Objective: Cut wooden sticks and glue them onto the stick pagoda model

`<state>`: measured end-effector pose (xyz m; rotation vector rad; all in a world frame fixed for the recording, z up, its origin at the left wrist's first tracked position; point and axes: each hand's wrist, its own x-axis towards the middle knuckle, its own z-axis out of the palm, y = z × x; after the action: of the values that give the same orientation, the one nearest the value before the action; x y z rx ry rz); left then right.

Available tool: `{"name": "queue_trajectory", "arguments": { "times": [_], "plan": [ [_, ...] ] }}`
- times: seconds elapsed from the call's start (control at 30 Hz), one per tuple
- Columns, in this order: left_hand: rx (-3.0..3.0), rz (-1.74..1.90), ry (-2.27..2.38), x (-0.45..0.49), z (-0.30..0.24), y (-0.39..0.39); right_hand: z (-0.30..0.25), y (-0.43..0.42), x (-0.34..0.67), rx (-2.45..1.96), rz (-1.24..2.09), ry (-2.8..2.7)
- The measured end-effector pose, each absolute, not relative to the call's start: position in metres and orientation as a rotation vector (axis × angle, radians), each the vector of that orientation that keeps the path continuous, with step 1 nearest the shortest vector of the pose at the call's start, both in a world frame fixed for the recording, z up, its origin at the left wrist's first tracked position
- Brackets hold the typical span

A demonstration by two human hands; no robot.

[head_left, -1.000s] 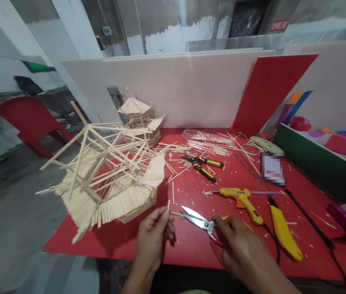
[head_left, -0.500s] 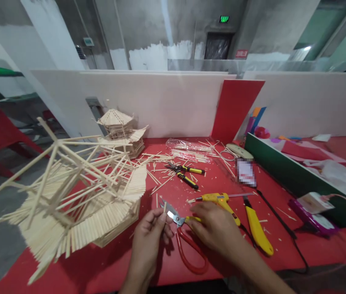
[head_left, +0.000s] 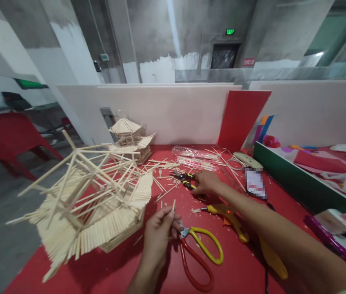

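Right hand (head_left: 206,182) has reached over to the black-and-yellow metal pliers (head_left: 185,177), grip unclear; left hand (head_left: 158,229) pinches a short, pale wooden stick (head_left: 174,204).

On red flat tabletop (head_left: 99,274): large pale wooden-stick frame model (head_left: 107,233) sits left, small tiered pale wooden-stick pagoda (head_left: 126,127) behind it. Short pale wooden stick (head_left: 174,205) in left hand (head_left: 158,228), right of frame model. Yellow-and-red-handled metal scissors (head_left: 185,232) just right of that hand, tips hidden. Black-and-yellow metal pliers (head_left: 183,177) lie farther back, handles under right hand (head_left: 206,182); clear plastic packet of thin wooden sticks (head_left: 196,158) behind pliers. Yellow plastic glue gun (head_left: 234,223) right of scissors, yellow plastic-handled cutter (head_left: 273,259) right of gun. Long dark-green board (head_left: 301,192) far right. White flat panel (head_left: 160,112) at rear. Red plastic chair (head_left: 15,136) left of tabletop.
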<state>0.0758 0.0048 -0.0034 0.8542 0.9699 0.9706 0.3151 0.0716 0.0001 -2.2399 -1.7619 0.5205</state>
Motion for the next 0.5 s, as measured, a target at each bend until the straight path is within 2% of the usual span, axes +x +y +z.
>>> {"name": "queue_trajectory", "arguments": {
  "times": [0.17, 0.33, 0.43, 0.5],
  "plan": [
    [0.836, 0.941, 0.943, 0.073, -0.004, 0.008, 0.026, 0.056, 0.322, -2.065, 0.738, -1.553],
    [0.817, 0.899, 0.957, 0.072, -0.005, 0.012, 0.037, -0.013, 0.297, -1.744, 1.067, -1.395],
    [0.845, 0.940, 0.949, 0.069, -0.001, 0.012, 0.030, -0.062, 0.272, -1.328, 1.576, -1.020],
    [0.908, 0.966, 0.938, 0.067, 0.003, 0.010, 0.027, -0.084, 0.258, -1.334, 1.701, -0.901]
  ]
}}
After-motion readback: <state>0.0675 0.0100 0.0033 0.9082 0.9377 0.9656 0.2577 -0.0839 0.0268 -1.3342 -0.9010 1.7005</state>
